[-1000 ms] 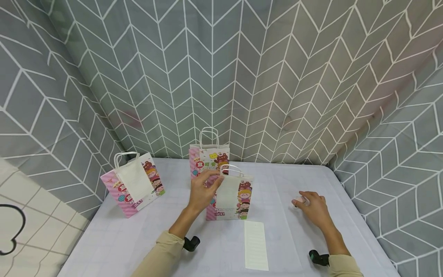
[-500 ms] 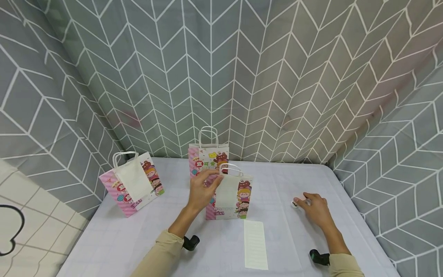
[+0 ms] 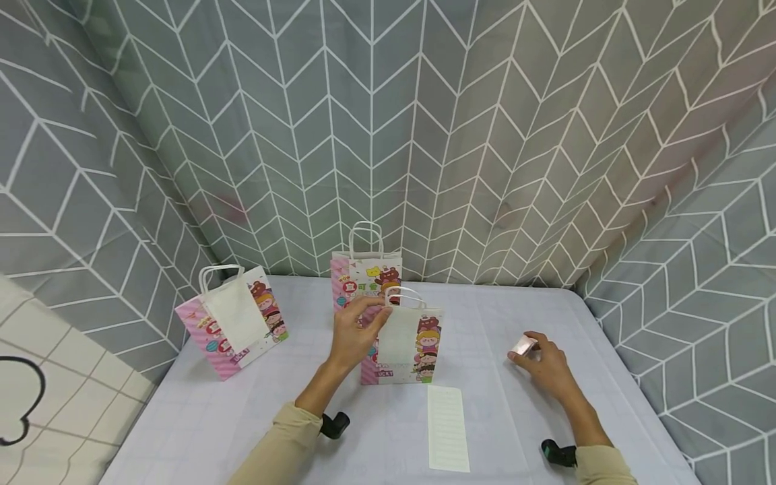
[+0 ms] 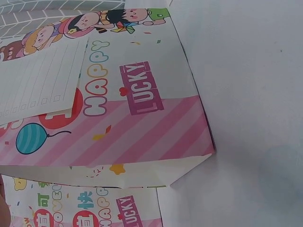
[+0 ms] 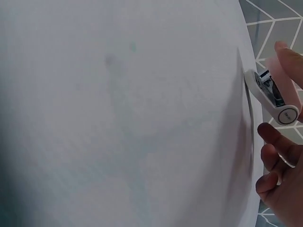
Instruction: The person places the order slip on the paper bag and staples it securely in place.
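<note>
In the head view my left hand [image 3: 354, 333] pinches the top edge of a small pink-and-white paper gift bag [image 3: 429, 350] together with a lined paper slip [image 3: 397, 337] lying over its front. The left wrist view shows the slip [image 4: 42, 80] against the printed bag [image 4: 175, 127] up close; only a bit of a finger appears at that view's left edge. Off to the right, my right hand [image 3: 550, 367] grips a small pink-and-white stapler [image 3: 524, 345] between thumb and fingers. Its metal inside shows in the right wrist view, where the stapler [image 5: 284, 90] is partly covered by a finger.
Behind the held bag stands a second gift bag [image 3: 366, 269]. Another bag [image 3: 275, 333], bearing a paper slip [image 3: 236, 316], leans at an angle on the left. A loose lined slip [image 3: 448, 429] lies on the white-covered table [image 3: 503, 431] in front. A patterned curtain [image 3: 461, 135] closes the back.
My right hand has turned the stapler in its fingers, so its pink top now shows to the head view. The left hand and the bags have stayed in place.
</note>
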Demonstrator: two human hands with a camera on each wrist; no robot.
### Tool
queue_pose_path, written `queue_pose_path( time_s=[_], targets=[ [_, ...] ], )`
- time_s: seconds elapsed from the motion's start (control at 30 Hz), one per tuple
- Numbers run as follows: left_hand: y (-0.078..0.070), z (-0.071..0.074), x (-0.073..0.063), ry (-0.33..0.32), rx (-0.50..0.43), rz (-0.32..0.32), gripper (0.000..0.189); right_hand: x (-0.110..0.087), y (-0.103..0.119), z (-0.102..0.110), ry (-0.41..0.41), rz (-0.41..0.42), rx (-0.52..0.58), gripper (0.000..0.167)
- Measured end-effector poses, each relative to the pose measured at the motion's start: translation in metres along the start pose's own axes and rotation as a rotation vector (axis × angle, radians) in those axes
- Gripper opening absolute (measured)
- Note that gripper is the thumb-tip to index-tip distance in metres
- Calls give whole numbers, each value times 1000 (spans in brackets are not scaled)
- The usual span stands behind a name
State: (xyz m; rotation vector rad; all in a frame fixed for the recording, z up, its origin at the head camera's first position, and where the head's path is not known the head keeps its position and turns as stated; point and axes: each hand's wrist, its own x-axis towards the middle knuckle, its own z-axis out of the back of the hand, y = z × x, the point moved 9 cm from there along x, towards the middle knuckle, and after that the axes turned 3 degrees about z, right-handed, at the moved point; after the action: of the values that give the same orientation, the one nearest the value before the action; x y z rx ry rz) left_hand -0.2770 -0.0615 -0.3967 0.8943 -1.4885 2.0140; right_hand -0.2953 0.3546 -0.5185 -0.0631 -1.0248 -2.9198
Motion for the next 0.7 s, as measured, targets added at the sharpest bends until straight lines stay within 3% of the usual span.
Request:
queue_pose_path(
  time_s=[0.3,0.7],
  targets=[
    [-1,-1,0,12,-13,14,15,-4,-7,-11,53,-83,53,83],
    [-1,0,0,0,-11,2,14,-7,-3,-10,42,-44,82,79]
  ],
)
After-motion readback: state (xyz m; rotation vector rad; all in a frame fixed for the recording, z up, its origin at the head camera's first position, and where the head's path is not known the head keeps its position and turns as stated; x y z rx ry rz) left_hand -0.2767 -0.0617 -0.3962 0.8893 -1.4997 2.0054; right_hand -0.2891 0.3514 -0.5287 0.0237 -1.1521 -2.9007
